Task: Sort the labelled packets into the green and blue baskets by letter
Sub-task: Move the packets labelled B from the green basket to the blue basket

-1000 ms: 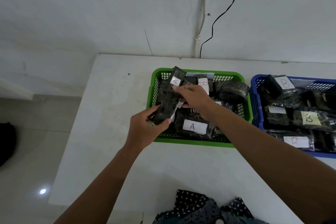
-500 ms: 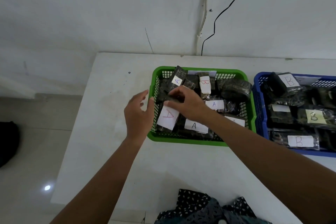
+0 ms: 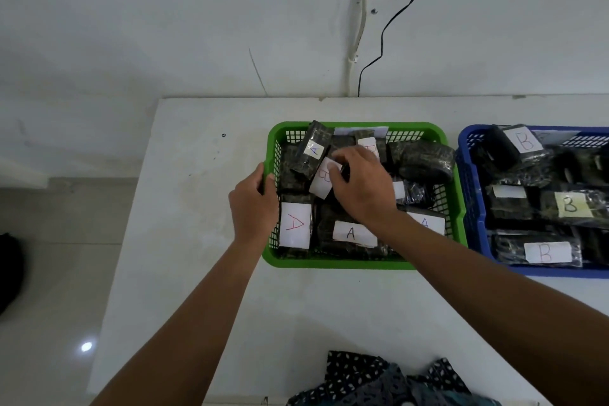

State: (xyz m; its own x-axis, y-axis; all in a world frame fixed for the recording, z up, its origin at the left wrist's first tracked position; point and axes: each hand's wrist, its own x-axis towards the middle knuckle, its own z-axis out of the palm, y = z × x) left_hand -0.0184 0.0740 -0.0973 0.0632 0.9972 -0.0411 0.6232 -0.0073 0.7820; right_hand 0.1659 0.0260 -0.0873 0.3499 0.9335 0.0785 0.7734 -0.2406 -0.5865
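Observation:
The green basket [image 3: 346, 262] sits in the middle of the white table and holds several dark packets with white labels. My left hand [image 3: 252, 208] grips its left rim. My right hand [image 3: 362, 188] reaches into the basket, and its curled fingers hold a packet labelled B [image 3: 323, 179] near the back left. Packets labelled A lie at the front left [image 3: 294, 224], at the front middle [image 3: 351, 233] and upright at the back [image 3: 314, 148]. Another B label [image 3: 369, 143] shows partly behind my right hand. To the right stands the blue basket [image 3: 472, 181] with packets labelled B [image 3: 547, 252].
The table [image 3: 197, 241] stands against a white wall, and its left edge drops to a tiled floor. A black cable [image 3: 384, 43] hangs down the wall behind the green basket. Patterned dark cloth [image 3: 379, 379] shows at the near edge.
The packet with the red A left my hands and now lies at the green basket's front left. My left hand moved onto the basket's rim. My right hand shifted back onto the B packet.

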